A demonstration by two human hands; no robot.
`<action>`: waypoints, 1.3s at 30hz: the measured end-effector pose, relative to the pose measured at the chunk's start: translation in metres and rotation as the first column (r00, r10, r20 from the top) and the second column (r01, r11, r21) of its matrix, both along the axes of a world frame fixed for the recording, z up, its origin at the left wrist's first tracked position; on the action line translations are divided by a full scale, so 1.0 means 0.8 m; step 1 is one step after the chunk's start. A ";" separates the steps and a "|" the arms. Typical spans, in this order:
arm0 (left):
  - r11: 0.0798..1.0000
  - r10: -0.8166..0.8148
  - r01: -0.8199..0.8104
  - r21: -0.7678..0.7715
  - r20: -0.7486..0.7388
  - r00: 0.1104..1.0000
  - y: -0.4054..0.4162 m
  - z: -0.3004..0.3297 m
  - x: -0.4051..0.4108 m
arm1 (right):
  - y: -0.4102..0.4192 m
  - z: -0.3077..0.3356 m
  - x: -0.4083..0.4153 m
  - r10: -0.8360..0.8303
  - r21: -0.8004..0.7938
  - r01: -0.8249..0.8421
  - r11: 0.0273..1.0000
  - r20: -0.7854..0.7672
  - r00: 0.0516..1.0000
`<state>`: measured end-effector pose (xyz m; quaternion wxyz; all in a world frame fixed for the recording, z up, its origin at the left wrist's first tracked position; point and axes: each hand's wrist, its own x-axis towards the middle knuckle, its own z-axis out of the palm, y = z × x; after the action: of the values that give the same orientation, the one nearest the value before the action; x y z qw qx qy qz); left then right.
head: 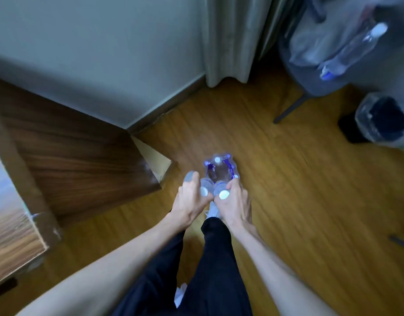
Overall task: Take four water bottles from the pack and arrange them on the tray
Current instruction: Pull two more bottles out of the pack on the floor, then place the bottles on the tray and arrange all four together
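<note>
Wooden flooring [287, 179] by a dark cabinet [82, 160] carries the plastic-wrapped pack [219, 169], where the left hand [189, 201] and right hand [236, 201] are each closed round a white-capped bottle's neck, so the taking-out step seems underway; next, lift both clear toward a tray not in view.

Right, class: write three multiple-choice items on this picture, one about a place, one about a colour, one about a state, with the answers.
1. Where does the pack stand?
A on the wooden floor
B on a bed
C on a shelf

2. What colour are the bottle caps?
A red
B white
C green

3. What are the left hand and right hand doing?
A resting on knees
B gripping bottles at the pack
C holding a phone

Answers: A, floorboards surround it; B, the caps show white; B, fingers wrap the bottle necks.
</note>
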<state>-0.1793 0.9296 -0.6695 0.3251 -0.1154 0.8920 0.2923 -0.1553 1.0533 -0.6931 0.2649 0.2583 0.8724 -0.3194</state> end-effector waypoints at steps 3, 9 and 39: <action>0.998 0.063 -0.064 -0.029 -0.045 0.997 -0.011 0.078 0.023 | -0.001 0.080 0.003 0.147 0.020 -0.147 0.989 -0.043 0.988; 0.928 0.367 -0.371 -0.032 -0.085 0.926 -0.048 0.198 0.077 | -0.033 0.198 0.012 0.448 0.037 -0.449 0.893 -0.163 0.879; 0.414 0.724 -0.909 -0.042 -0.590 0.357 -0.465 0.444 0.440 | -0.541 0.456 0.215 0.816 0.060 -0.995 0.075 -0.577 0.027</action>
<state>0.1725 0.5573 -0.3143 -0.1326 -0.5333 0.7927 0.2638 0.0169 0.6205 -0.3281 0.2292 -0.5182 0.7778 -0.2718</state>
